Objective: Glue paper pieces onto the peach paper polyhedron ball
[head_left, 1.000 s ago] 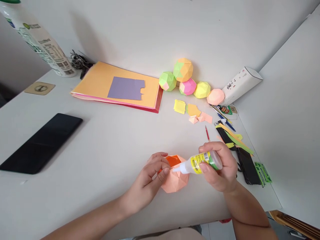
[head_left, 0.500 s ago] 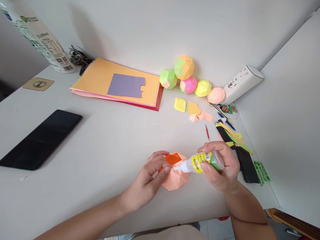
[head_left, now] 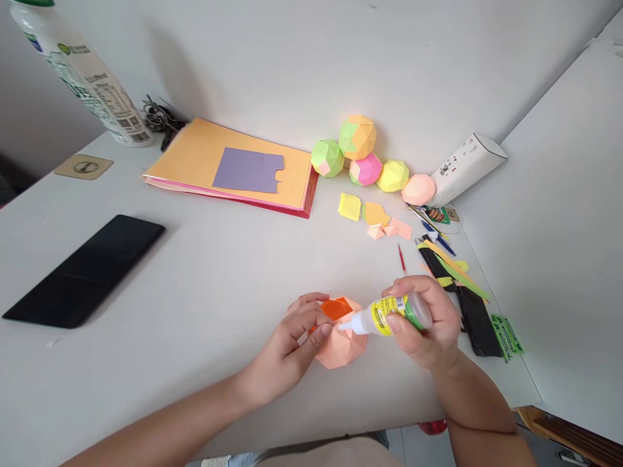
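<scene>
A peach folded-paper ball (head_left: 341, 350) with an opening at its top, deep orange inside, sits near the desk's front edge. My left hand (head_left: 292, 344) grips its left side, thumb and fingers at the rim of the opening. In my right hand (head_left: 428, 324) is a glue bottle (head_left: 384, 316) with a yellow and green label, tipped nearly level. Its white nozzle points left and meets the paper by the rim, close to my left fingertips. Whether glue is coming out cannot be made out.
Finished paper balls (head_left: 366, 170) line the wall. Paper pieces (head_left: 377, 214) and a red pen refill (head_left: 402, 258) lie nearer. Paper strips (head_left: 460, 272) and a phone (head_left: 479, 321) are at right. A paper stack (head_left: 195, 152), black tablet (head_left: 87, 269) and tall bottle (head_left: 102, 91) stand left.
The camera view has shifted slightly. Both hands, the paper ball and the glue bottle keep almost the same pose, the nozzle still at the rim.
</scene>
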`<state>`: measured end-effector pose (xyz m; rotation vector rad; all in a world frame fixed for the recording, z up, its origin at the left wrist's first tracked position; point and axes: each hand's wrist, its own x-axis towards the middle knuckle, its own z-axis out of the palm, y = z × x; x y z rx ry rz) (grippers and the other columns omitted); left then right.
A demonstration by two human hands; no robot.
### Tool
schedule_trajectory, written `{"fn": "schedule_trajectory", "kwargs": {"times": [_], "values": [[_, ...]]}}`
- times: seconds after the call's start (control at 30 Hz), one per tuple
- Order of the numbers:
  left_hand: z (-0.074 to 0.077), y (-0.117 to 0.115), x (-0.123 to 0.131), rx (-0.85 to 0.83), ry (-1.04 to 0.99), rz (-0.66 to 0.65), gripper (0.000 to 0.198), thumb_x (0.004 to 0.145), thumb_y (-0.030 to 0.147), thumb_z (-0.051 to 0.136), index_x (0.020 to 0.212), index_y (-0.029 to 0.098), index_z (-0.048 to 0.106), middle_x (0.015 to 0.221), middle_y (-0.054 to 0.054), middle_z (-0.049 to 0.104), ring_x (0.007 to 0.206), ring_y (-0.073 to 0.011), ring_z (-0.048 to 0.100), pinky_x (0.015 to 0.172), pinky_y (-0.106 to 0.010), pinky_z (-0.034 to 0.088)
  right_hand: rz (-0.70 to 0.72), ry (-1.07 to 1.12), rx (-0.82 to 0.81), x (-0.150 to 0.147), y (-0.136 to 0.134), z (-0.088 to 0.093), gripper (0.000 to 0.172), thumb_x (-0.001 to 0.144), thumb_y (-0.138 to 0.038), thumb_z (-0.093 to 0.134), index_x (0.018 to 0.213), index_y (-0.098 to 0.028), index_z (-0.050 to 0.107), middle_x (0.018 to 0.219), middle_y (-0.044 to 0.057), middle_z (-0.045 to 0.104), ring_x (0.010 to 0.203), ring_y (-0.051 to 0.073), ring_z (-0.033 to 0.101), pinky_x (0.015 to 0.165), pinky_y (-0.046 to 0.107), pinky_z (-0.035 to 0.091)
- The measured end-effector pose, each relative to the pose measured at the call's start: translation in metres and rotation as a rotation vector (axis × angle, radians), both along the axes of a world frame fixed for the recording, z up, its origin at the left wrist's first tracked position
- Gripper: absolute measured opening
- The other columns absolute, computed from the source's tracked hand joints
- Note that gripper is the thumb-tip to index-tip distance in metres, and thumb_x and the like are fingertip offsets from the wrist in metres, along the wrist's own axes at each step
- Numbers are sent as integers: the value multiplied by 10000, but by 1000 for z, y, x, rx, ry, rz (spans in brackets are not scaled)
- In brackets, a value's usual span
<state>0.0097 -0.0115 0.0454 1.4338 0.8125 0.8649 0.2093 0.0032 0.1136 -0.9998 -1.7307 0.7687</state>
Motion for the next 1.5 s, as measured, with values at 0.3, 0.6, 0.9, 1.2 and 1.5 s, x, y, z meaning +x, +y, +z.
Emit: {"fn": "schedule_trajectory", "kwargs": {"times": [0.3, 0.6, 0.9, 1.2, 1.5], "values": [[-4, -2, -1, -37, 39, 18, 409, 971, 511, 389, 727, 226, 550, 826, -58, 608, 1262, -260, 413, 1056, -423, 361, 21, 19, -30, 0, 2, 0, 216, 735, -122, 599, 897, -243, 524, 538, -75, 391, 464, 116, 456, 405, 215, 377], [-3, -1, -1, -8, 43, 9, 414, 973, 518, 381, 762, 231, 591, 878, -63, 645, 1281, -253, 415, 1069, -420, 358, 85, -11, -9, 0, 1, 5, 218, 734, -107, 586, 891, -244, 523, 542, -73, 416, 458, 110, 417, 414, 223, 339], [-7, -1, -2, -40, 46, -16, 397, 973, 509, 386, 800, 226, 604, 932, -79, 644, 1308, -257, 365, 1094, -448, 320, 126, 11, -38, 0, 0, 6, 228, 719, -92, 594, 879, -240, 526, 594, -59, 464, 463, 93, 399, 415, 208, 321], [-5, -3, -2, -14, 56, 1, 407, 974, 503, 388, 749, 226, 582, 851, -65, 625, 1292, -268, 393, 1081, -446, 338, 177, 30, -30, 0, 1, 8, 248, 700, -89, 583, 886, -235, 512, 643, -42, 469, 494, 99, 406, 438, 214, 345], [-5, -1, -1, -5, 52, 10, 437, 966, 539, 394, 739, 221, 589, 862, -74, 648, 1289, -272, 406, 1079, -451, 355, 238, 2, 106, 0, 0, 7, 300, 662, -64, 568, 899, -247, 541, 636, -50, 440, 492, 107, 373, 449, 233, 339]]}}
